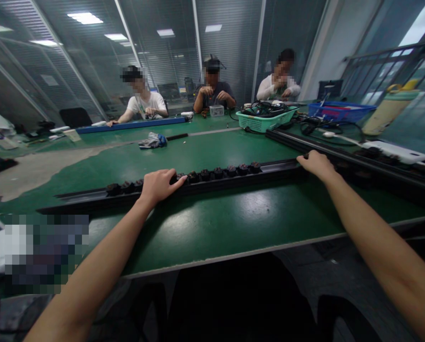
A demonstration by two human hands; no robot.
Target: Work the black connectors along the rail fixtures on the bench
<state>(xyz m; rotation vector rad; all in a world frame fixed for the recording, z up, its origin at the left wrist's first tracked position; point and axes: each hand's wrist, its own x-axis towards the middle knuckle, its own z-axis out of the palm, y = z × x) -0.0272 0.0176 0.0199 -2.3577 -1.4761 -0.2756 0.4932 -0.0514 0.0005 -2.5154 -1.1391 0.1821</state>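
In the head view, the rail [230,181] is lying across the green table [212,237], right in front of the person, and both hands are working on it! The left hand [159,184] is draping over its middle, thumb stretching out along the row of black parts [217,172] sitting in the channel; whether those fingers are closing on anything, I can't tell. Over on the right end, the right hand [318,164] is holding the rail, fingers curling over it. A second rail [362,164] is running along just beyond that hand. Farther back, a green basket [260,123] is brimming with cables, a crumpled cloth [151,141] is lying to its left, and three co-workers [146,103] are sitting along the far side.
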